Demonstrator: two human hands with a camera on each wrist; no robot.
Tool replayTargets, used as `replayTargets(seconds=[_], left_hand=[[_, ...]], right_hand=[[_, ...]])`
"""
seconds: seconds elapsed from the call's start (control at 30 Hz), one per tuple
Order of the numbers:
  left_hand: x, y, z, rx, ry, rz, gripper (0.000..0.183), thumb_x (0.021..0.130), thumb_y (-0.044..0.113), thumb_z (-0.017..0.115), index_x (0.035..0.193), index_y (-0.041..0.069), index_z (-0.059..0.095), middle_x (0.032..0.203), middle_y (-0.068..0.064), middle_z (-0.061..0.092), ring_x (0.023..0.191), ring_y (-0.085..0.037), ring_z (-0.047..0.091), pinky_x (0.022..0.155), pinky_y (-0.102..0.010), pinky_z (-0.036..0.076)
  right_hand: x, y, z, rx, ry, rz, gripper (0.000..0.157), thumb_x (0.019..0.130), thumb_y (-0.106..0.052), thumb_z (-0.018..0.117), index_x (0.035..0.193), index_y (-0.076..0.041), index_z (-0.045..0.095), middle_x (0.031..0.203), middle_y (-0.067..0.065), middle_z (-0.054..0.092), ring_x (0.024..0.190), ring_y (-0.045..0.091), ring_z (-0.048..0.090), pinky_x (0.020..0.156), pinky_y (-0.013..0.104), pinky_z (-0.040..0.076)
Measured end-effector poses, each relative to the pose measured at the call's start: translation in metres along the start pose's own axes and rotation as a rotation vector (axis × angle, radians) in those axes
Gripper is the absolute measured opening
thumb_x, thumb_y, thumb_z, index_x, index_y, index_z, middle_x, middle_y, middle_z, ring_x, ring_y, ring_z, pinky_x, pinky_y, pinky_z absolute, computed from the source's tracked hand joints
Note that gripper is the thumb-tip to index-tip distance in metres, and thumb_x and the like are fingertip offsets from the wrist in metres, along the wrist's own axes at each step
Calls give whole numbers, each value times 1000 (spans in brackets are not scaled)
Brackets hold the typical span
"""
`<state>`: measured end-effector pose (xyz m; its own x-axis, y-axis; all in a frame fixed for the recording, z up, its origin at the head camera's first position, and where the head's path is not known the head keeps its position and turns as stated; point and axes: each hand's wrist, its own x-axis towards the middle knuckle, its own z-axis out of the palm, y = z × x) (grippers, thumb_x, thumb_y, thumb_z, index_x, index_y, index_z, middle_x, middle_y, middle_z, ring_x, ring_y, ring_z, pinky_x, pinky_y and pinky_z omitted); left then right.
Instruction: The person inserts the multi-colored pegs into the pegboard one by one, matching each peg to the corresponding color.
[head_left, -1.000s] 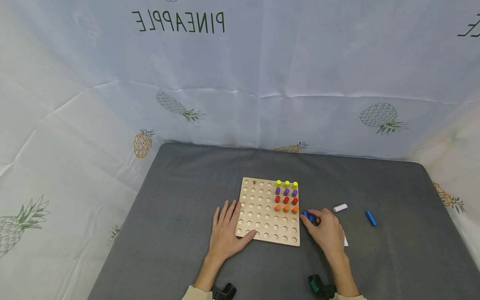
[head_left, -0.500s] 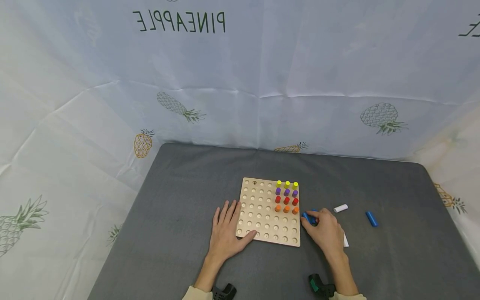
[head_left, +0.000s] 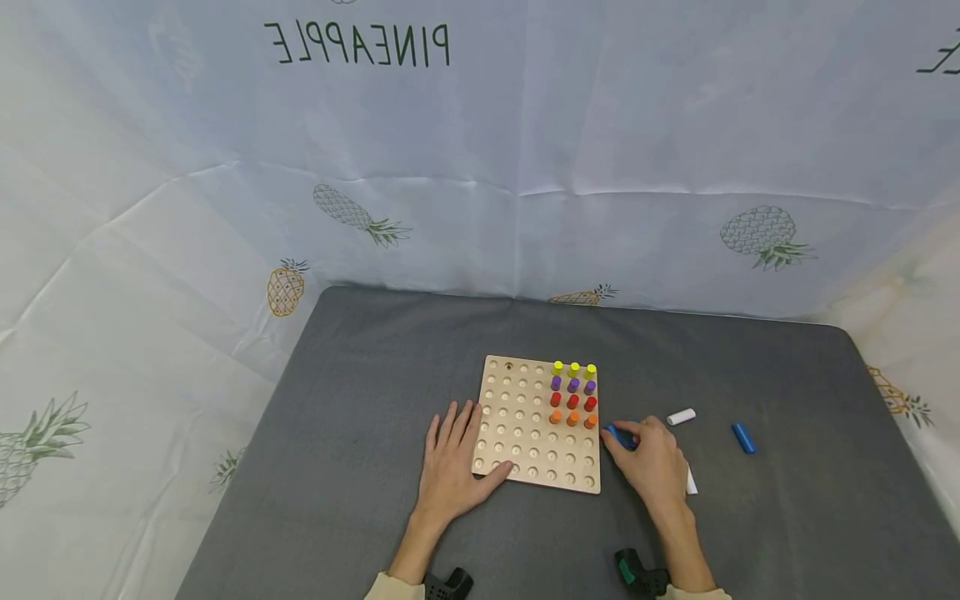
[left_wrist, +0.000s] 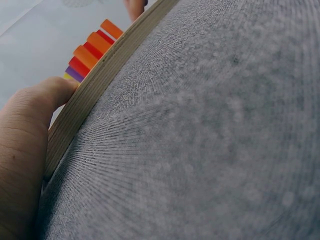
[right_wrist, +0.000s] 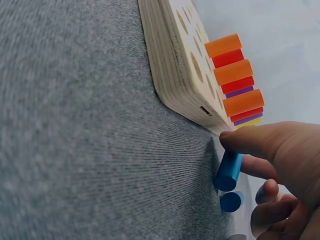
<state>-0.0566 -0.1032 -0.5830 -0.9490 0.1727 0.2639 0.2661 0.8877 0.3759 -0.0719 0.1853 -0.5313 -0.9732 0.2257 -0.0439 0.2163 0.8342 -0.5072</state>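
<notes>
The wooden pegboard (head_left: 517, 446) is steadied at its left and near edges by the left hand (head_left: 450, 471), whose fingers are straight; light pressure there should prevent skewing. Just right of the board, a blue peg (right_wrist: 229, 172) is pinched between thumb and finger of the right hand (head_left: 656, 462); whether it is lifted cannot be told. A second blue peg (right_wrist: 231, 202) lies close beside it, so disturbing that one is best avoided. For any board hole, the pinched peg would best be turned upright first.
</notes>
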Motion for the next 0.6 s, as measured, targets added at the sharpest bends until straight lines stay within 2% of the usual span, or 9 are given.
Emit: replayTargets(seconds=[0.6], left_hand=[[0, 0, 0, 7, 9, 4, 98, 82, 68, 68, 158, 12, 40, 159, -11, 48, 153, -34, 38, 125, -58, 25]], right_hand=[[-5, -6, -9, 73, 87, -37, 30, 86, -24, 81, 109, -4, 79, 76, 8, 46, 64, 18, 40, 51, 26, 25]])
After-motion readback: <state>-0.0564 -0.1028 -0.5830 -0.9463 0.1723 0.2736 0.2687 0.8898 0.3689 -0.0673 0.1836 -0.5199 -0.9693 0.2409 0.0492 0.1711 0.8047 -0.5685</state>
